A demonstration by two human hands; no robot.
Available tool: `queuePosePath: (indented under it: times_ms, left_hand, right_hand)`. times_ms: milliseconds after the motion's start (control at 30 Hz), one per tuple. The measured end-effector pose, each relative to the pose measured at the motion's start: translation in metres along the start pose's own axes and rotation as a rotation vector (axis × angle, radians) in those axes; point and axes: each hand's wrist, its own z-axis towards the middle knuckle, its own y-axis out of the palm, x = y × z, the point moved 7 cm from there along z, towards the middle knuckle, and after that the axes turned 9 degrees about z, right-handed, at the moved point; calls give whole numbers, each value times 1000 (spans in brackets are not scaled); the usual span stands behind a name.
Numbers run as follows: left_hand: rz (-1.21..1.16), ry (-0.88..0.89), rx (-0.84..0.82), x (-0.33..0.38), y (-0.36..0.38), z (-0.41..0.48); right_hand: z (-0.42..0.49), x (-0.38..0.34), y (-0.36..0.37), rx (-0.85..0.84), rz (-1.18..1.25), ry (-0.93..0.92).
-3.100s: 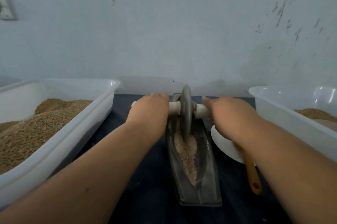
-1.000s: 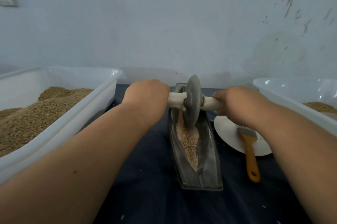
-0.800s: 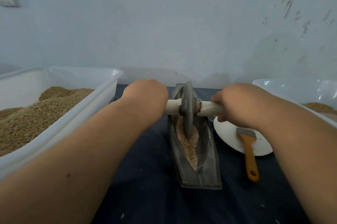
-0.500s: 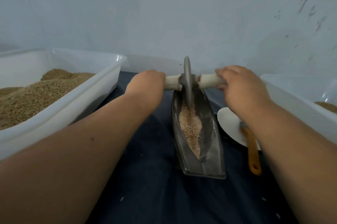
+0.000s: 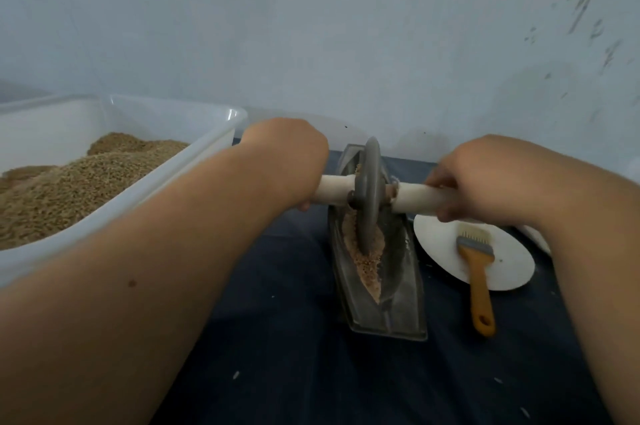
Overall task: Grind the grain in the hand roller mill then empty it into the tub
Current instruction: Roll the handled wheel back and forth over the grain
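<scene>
Gripping the pale handles, left hand (image 5: 287,161) and right hand (image 5: 485,178) hold the grey wheel (image 5: 370,192) upright in tan grain (image 5: 363,251).

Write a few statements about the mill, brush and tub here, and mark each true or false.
1. The left hand and right hand each grip the white handle, one either side of the wheel. True.
2. The brush lies inside the trough. False: its bristles rest on the white plate, beside the trough.
3. The trough holds crushed grain. True.
4. The tub on the left is empty. False: it holds heaped grain.
</scene>
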Motion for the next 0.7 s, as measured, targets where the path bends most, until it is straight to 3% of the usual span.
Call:
queuePosePath:
  times_ms: [133,300,433,500,700]
  left_hand:
    - [22,-2,-36,3,-1,-2]
    - [-87,-59,92,0,12,14]
    - [-213,-77,244,2,30,21]
    - [-238,-67,286,3,32,22]
    - [-23,-55,127,2,10,13]
  right_hand:
    - [0,-3,2,-21,-31,10]
    - [33,12,21,58,7,155]
    - [38,19,36,368,143,139]
    - [37,19,41,427,164,120]
    - [27,16,24,124,60,92]
